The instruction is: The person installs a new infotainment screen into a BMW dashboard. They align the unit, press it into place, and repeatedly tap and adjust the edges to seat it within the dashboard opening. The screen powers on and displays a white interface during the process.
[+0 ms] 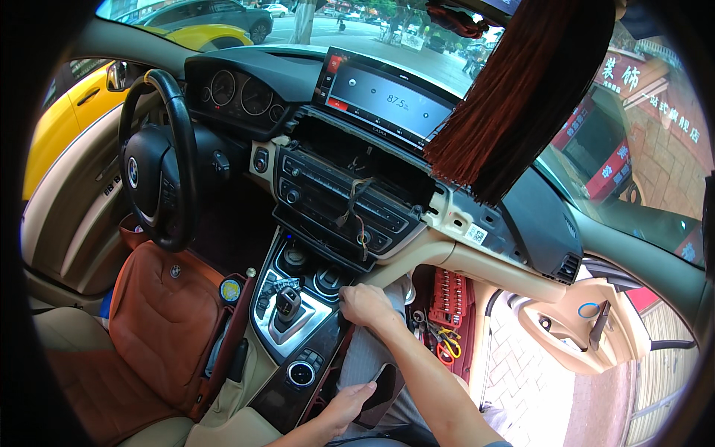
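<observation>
My left hand (348, 408) is low in the middle, over my lap. It is closed on a dark, flat phone (383, 396), thumb along its edge. Further forward, my right hand (365, 304) has its fingers bent round the right edge of the centre console trim (332, 325), beside the gear lever (287, 304); the fingertips are partly hidden. Ahead is the climate and radio panel (339, 197), with loose wires and a connector (350, 212) hanging over it from an open dashboard cavity (350, 153). A lit wide screen (387, 97) stands above that cavity.
A red socket tool case (448, 298) and yellow-handled pliers (449, 347) lie in the right footwell. The right door (581, 328) stands open. At left are the steering wheel (158, 160) and a brown seat (167, 320). A dark red tassel (521, 97) hangs at upper right.
</observation>
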A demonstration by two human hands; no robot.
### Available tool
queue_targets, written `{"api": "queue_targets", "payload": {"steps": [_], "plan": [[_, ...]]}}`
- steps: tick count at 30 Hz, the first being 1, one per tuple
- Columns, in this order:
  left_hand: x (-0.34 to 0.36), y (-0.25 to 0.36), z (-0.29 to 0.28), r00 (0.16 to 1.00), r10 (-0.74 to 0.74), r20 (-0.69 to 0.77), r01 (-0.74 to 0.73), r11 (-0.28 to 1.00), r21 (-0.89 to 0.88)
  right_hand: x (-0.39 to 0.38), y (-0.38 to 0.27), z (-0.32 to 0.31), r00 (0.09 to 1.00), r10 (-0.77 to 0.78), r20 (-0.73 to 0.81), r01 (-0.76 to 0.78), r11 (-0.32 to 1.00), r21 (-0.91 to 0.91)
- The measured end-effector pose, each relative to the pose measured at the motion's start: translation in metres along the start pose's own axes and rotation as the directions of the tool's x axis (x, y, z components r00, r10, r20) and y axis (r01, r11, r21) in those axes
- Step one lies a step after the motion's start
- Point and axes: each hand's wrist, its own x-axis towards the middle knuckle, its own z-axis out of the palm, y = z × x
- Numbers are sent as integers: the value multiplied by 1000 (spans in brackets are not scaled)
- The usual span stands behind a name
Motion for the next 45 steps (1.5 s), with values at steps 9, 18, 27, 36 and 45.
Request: {"api": "queue_targets", "payload": {"steps": [9,18,27,36,45], "plan": [[4,-5,-3,999,-23,25,23,1000,-18,1,0,0,1000,13,17,-13,1000,-4],[11,-11,-7,999,-14,33,15,1000,-8,1,-1,2,1000,7,-1,-7,1000,-13],[7,-9,-4,1000,-8,11,8,1000,-22,0,-4,-2,1000,19,0,-19,1000,-6],[11,-11,-6,999,-21,44,22,999,-32,-2,-9,-7,1000,18,9,-18,999,-33],[4,-4,-3,999,-35,25,35,999,-15,0,-3,-1,1000,13,18,-12,1000,-26]]}}
